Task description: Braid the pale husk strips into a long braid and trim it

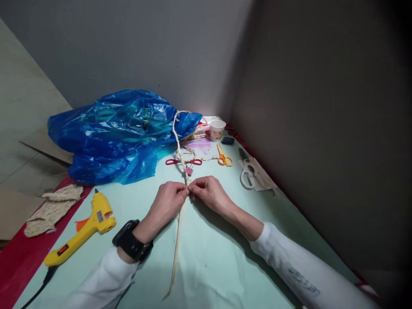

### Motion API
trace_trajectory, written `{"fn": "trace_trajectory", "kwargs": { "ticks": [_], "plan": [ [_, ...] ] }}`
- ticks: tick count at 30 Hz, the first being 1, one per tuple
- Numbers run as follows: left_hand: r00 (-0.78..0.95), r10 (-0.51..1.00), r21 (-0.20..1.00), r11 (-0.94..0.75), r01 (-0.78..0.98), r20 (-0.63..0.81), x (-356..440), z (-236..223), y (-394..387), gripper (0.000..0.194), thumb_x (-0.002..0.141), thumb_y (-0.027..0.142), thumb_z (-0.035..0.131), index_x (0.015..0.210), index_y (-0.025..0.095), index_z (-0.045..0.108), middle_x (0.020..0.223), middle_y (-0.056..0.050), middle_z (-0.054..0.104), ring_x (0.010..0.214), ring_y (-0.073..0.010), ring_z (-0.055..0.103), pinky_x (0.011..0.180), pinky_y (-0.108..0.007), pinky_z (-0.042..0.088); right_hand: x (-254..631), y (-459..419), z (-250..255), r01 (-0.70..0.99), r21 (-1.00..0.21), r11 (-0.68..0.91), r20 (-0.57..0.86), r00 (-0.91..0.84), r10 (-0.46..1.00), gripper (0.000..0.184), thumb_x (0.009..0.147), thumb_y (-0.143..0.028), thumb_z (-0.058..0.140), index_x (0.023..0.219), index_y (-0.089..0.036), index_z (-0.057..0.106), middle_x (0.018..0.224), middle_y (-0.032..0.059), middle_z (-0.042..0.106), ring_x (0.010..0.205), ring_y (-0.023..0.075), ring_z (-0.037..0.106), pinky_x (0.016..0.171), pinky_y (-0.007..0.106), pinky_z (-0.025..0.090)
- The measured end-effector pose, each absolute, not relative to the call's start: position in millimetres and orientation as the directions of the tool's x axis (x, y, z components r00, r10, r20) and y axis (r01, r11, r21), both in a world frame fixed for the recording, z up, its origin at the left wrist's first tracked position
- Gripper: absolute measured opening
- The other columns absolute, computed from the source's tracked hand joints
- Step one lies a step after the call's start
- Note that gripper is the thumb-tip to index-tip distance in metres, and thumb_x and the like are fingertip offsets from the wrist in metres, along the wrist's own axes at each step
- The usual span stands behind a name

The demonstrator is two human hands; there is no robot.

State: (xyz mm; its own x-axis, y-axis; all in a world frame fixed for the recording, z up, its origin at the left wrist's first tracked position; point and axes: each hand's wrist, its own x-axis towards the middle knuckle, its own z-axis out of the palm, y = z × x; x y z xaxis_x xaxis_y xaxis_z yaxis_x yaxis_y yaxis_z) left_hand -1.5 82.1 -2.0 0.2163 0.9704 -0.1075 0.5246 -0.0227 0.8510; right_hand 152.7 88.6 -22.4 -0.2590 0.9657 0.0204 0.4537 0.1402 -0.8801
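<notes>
Far left of the hands there's a woven piece (54,210), then a yellow glue gun (80,242) just outside the left wrist, with a blue bag (119,133) beyond. Left hand (169,199) has its fingertips pinched tight on the braided cord (187,178), which basically runs lengthwise away from the wearer, dead centre, loose tail hanging back between the forearms. Right hand (209,191) is pinched in from the other side, so neither's really nearer. Orange-yellow scissors (225,159) and white-handled scissors (247,175) sit beyond it, rightward.
</notes>
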Motion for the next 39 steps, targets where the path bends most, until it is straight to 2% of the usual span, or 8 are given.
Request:
{"fn": "trace_trajectory", "kwargs": {
  "ticks": [5,15,21,24,29,32,37,39],
  "plan": [
    [0.261,0.965,0.632,-0.217,0.744,0.024,-1,6,75,0.026,0.081,0.024,0.046,0.058,0.019,0.056,0.058,-0.002,0.058,0.061,-0.0174,0.046,0.061,-0.028,0.026,151,80,-18,0.513,-0.844,0.157,0.095,-0.144,0.985,0.02,0.08,-0.024,0.052,0.07,-0.016,0.066,0.062,0.0001,0.064,0.057,0.0108,0.052,0.056,0.022,0.034],
    [0.254,0.967,0.678,-0.168,0.715,-0.03,-3,4,80,0.018,0.082,0.024,0.042,0.071,0.021,0.056,0.069,-0.002,0.06,0.069,-0.0195,0.051,0.063,-0.027,0.03,150,81,-22,0.404,-0.906,0.124,0.051,-0.188,0.981,0.021,0.081,-0.023,0.05,0.071,-0.015,0.068,0.063,0.0018,0.068,0.056,0.0105,0.055,0.056,0.02,0.038],
    [0.228,0.973,0.728,-0.138,0.672,-0.025,-2,11,76,0.024,0.079,0.026,0.047,0.057,0.021,0.051,0.052,0.002,0.049,0.057,-0.0169,0.044,0.058,-0.027,0.027,151,80,-21,0.396,-0.911,0.115,0.056,-0.157,0.986,0.021,0.079,-0.02,0.051,0.067,-0.014,0.068,0.059,0.0014,0.065,0.055,0.0106,0.055,0.056,0.02,0.038],
    [0.264,0.964,0.72,-0.169,0.673,-0.022,7,7,66,0.027,0.082,0.025,0.045,0.056,0.021,0.051,0.053,0.0,0.053,0.057,-0.0176,0.047,0.058,-0.027,0.027,152,81,-21,0.314,-0.946,0.077,0.032,-0.146,0.989,0.021,0.078,-0.022,0.052,0.067,-0.014,0.069,0.055,0.0001,0.061,0.054,0.0104,0.054,0.057,0.02,0.039],
    [0.307,0.951,0.442,-0.29,0.849,0.034,26,-8,43,0.022,0.085,0.018,0.041,0.082,0.018,0.063,0.067,-0.009,0.065,0.055,-0.0211,0.053,0.056,-0.03,0.021,153,83,-21,0.023,-0.991,-0.131,-0.134,-0.195,0.972,0.019,0.074,-0.024,0.057,0.065,-0.012,0.068,0.055,-0.0002,0.06,0.047,0.0071,0.041,0.049,0.021,0.032],
    [0.365,0.93,0.359,-0.351,0.865,0.03,25,-7,40,0.021,0.085,0.02,0.042,0.079,0.019,0.062,0.069,-0.01,0.066,0.056,-0.0207,0.053,0.056,-0.031,0.02,153,84,-18,-0.114,-0.976,-0.184,-0.155,-0.221,0.963,0.015,0.071,-0.022,0.061,0.064,-0.011,0.068,0.062,0.0015,0.064,0.047,0.0058,0.038,0.047,0.021,0.028],
    [0.158,0.98,0.558,-0.201,0.805,0.125,6,6,67,0.029,0.087,0.038,0.045,0.068,0.02,0.057,0.073,-0.007,0.062,0.07,-0.0202,0.053,0.063,-0.029,0.032,155,81,-11,-0.055,-0.98,-0.189,-0.176,-0.189,0.966,0.019,0.073,-0.025,0.061,0.059,-0.013,0.062,0.044,-0.0053,0.047,0.04,0.0046,0.028,0.043,0.022,0.02],
    [0.18,0.984,0.749,-0.111,0.653,-0.01,2,7,80,0.021,0.083,0.039,0.051,0.08,0.02,0.059,0.077,-0.004,0.063,0.065,-0.0173,0.052,0.058,-0.027,0.033,156,80,-10,-0.033,-0.981,-0.191,-0.182,-0.185,0.966,0.021,0.075,-0.027,0.06,0.059,-0.013,0.062,0.041,-0.0067,0.042,0.038,0.0046,0.026,0.044,0.022,0.02]
  ]
}}
